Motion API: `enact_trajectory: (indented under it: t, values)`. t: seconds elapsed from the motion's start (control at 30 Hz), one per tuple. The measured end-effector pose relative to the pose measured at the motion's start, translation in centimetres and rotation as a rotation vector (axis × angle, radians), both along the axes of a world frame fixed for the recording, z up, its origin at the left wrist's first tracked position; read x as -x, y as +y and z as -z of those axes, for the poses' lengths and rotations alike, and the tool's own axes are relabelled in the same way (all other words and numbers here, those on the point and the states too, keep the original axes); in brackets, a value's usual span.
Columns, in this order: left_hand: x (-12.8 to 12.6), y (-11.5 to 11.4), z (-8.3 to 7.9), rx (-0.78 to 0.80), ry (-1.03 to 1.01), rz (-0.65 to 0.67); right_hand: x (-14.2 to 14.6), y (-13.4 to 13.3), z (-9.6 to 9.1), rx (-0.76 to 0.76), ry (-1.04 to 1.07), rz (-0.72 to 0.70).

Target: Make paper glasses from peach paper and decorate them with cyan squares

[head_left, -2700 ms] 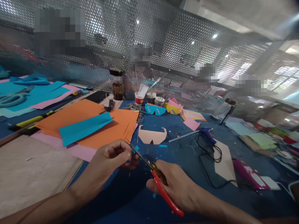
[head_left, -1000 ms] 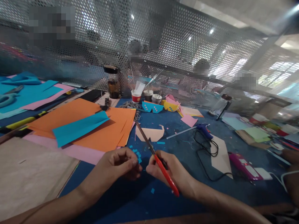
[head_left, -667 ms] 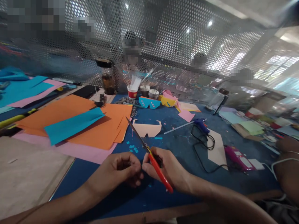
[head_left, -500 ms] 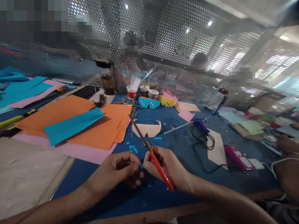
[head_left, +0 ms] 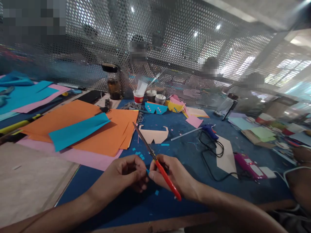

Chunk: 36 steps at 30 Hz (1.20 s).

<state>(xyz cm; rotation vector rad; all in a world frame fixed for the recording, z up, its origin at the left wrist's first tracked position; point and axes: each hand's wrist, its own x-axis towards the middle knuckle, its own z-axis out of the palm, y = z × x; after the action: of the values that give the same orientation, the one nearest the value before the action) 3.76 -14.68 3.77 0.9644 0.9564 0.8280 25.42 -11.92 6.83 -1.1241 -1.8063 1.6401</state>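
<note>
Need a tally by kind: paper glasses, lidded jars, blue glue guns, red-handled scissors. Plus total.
Paper glasses: 3 (blue pair, yellow pair, peach pair)
Lidded jars: 2 (left jar, right jar)
Blue glue gun: 1
Red-handled scissors: 1, in the right hand
Total: 7
</note>
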Motion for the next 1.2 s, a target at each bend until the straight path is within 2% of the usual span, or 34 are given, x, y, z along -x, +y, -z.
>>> enact_trajectory:
  t: [0.23, 0.6, 0.77, 0.87, 0.97, 1.2]
  values:
    - [-0.29, 0.34, 0.58, 0.016, -0.032, 0.032, 0.05, 0.06, 0.03, 0.009, 0.044, 0.01]
    - [-0.63, 0.09, 0.28, -0.08, 0.067, 0.085, 0.06, -0.34, -0.12, 0.002, -0.064, 0.016]
    - [-0.65, 0.12, 0.38, -0.081, 0.055, 0.091, 0.1, -0.29, 0.05, 0.0, -0.029, 0.032]
    - [-0.64, 0.48, 0.51, -0.045, 0.019, 0.091, -0.11, 0.0, 0.17, -0.06, 0.054, 0.037]
    - [-0.75, 0.7, 0.61, 0.018, -0.026, 0.106, -0.28, 0.3, 0.26, -0.059, 0.085, 0.03]
    - [-0.51, 0.64, 0.85, 0.031, -0.038, 0.025, -0.06, 0.23, 0.57, -0.074, 0.038, 0.011]
